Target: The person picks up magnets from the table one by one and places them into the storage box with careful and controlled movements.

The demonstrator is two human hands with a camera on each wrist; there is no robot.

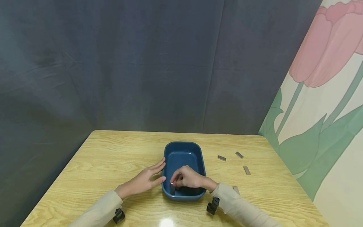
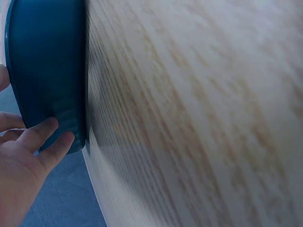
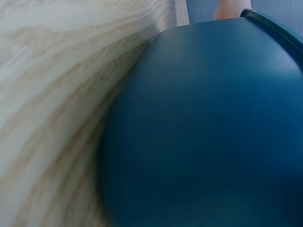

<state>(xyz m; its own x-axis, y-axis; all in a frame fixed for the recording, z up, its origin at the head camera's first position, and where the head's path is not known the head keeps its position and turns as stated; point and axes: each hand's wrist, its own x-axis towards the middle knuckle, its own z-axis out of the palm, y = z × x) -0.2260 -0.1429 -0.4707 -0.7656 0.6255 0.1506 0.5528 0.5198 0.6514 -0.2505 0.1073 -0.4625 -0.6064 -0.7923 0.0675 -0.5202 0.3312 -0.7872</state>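
A deep blue rectangular tub (image 1: 182,160) stands on the wooden table. My left hand (image 1: 146,179) lies along its left side, fingers extended; in the left wrist view the fingertips (image 2: 49,125) touch the tub's outer wall. Reaching over the right rim, my right hand (image 1: 188,177) pinches a small dark flat rectangular piece (image 1: 172,189) inside the near left corner. That piece stands on end, and its top edge is hidden partly by the fingers. The right wrist view is mostly filled by the tub's outer wall (image 3: 203,118), with the pinching fingers out of sight.
Several small grey-brown rectangular pieces lie right of the tub, among them one (image 1: 221,158) near it, another (image 1: 239,154) farther back and a third (image 1: 246,170). A dark curtain (image 1: 153,69) hangs behind the table (image 1: 113,157). A painted wall (image 1: 317,151) borders the right.
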